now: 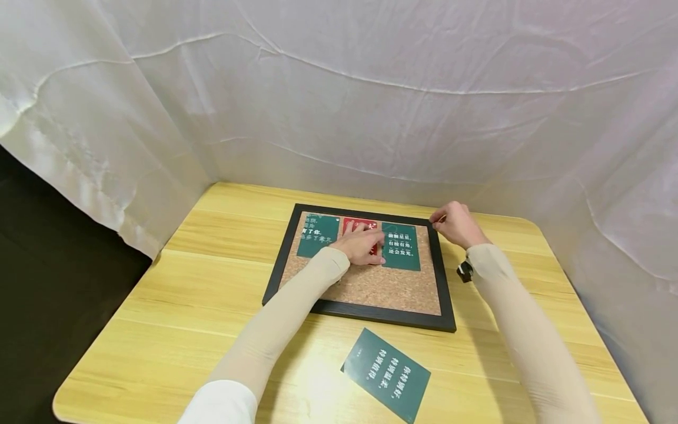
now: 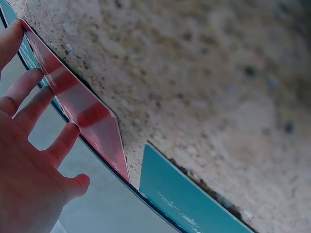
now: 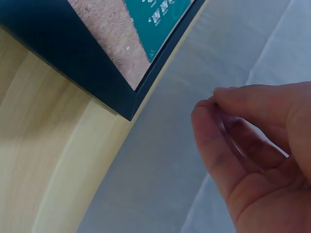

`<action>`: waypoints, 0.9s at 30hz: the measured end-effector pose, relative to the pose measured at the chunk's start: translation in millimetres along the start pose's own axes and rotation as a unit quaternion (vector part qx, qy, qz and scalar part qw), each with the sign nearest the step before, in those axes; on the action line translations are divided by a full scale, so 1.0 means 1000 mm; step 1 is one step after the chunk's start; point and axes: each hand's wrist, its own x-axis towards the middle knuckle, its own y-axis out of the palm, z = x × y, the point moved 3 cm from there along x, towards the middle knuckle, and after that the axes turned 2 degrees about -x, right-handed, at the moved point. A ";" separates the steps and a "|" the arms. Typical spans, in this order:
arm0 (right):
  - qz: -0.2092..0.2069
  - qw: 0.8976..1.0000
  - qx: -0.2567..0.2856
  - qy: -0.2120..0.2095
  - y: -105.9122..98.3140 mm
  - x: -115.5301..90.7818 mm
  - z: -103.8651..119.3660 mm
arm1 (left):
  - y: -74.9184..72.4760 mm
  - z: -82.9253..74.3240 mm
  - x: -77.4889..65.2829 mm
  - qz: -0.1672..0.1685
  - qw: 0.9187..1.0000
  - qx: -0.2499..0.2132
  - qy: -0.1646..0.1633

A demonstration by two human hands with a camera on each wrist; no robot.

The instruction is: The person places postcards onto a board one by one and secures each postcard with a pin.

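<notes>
A black-framed cork board [image 1: 392, 288] lies on the table with two green cards and one red card in a row along its far side. My left hand [image 1: 362, 244] rests on the red card [image 2: 97, 114], fingers spread, fingertips touching its surface. To its right is a green card [image 1: 401, 253] with white writing; another green card [image 1: 318, 244] is at the left. Over the board's far right corner, my right hand [image 1: 455, 222] has thumb and forefinger pinched together. A tiny, thin pin-like tip shows at the right fingertips [image 3: 206, 109]; most of it is hidden.
A loose green card [image 1: 389, 377] with white writing lies askew on the wooden table [image 1: 175, 330], in front of the board. White cloth [image 1: 371, 129] hangs behind the table and at both sides. A dark device [image 1: 465, 271] is strapped at the right wrist.
</notes>
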 end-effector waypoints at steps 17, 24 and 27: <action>0.016 1.000 -0.013 -0.009 0.025 0.023 -0.005 | 0.002 -0.002 -0.001 0.000 1.000 -0.009 0.007; 0.026 1.000 -0.012 -0.011 0.036 0.030 -0.004 | 0.002 -0.001 -0.001 0.001 1.000 -0.006 0.008; 0.026 0.999 -0.013 -0.014 0.039 0.033 -0.004 | 0.002 -0.001 -0.002 0.000 1.000 -0.005 0.005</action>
